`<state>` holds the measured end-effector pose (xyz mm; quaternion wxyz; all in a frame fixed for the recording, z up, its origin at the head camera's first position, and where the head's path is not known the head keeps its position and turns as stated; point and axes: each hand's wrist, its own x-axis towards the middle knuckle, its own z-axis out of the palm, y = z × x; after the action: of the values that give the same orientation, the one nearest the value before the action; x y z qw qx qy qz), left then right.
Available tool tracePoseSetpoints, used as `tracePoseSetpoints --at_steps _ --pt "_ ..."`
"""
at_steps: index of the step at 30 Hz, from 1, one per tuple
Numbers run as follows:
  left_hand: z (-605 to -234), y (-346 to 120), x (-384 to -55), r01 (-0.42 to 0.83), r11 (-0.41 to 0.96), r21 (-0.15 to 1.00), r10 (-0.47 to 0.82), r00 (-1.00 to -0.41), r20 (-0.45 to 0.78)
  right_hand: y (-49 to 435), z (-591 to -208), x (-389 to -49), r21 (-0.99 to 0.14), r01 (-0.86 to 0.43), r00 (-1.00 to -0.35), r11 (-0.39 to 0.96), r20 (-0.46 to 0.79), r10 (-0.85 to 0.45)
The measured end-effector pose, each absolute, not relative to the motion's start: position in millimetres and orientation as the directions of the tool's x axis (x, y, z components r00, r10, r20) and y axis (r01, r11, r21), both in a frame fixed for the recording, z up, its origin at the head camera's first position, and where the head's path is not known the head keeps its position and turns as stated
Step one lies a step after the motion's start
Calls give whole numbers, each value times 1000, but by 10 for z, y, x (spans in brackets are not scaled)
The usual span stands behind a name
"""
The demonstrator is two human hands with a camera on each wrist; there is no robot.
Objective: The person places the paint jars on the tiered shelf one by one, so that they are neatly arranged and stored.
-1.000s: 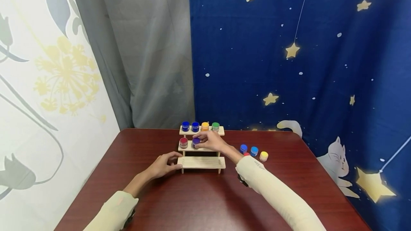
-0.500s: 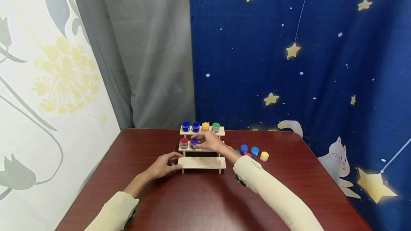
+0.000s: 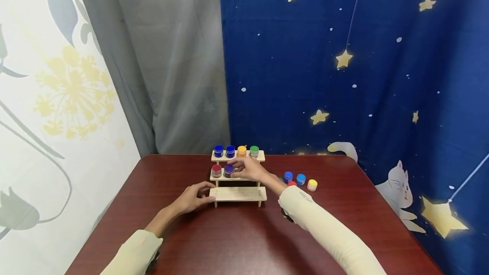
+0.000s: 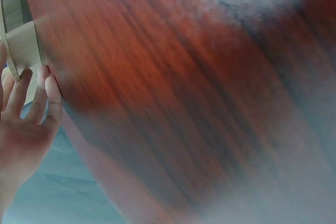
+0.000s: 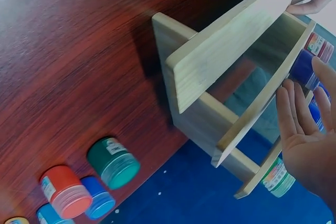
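A three-tier wooden display stand (image 3: pixel 237 194) stands on the table. My left hand (image 3: pixel 192 197) grips the left end of its lowest shelf; in the left wrist view, fingers (image 4: pixel 37 98) lie against the wood. On the middle shelf, a purple-lidded paint jar (image 3: pixel 228 171) sits upright beside a dark red-lidded paint jar (image 3: pixel 216 171). My right hand (image 3: pixel 248 169) pinches the purple one between thumb and fingers, also seen around that purple jar (image 5: pixel 303 67) in the right wrist view. The right hand hides part of the middle shelf.
The top shelf holds two blue paint jars (image 3: pixel 224 151), a yellow-orange jar (image 3: pixel 242 151) and a green jar (image 3: pixel 254 151). Several more jars stand on the table to the right, among them a red jar (image 5: pixel 65 191), a teal jar (image 5: pixel 113 162) and a yellow jar (image 3: pixel 312 185). Curtains hang behind.
My right hand has slid the purple jar a little left along the middle shelf, closer to the dark red one. The left hand stays at the stand. The head view has shifted slightly.
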<state>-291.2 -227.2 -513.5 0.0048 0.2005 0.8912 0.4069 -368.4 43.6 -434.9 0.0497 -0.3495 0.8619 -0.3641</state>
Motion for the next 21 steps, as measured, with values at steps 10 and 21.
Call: tracePoseSetpoints --at_steps 10,21 --pt "-5145 -2272 -2897 373 605 704 348 -919 187 656 -4366 -3674 -671 -556 -755 491 162 -635" --pt "-5159 -2276 -2930 358 600 715 349 -922 168 895 -4352 -3645 -651 -587 -740 482 189 -646"
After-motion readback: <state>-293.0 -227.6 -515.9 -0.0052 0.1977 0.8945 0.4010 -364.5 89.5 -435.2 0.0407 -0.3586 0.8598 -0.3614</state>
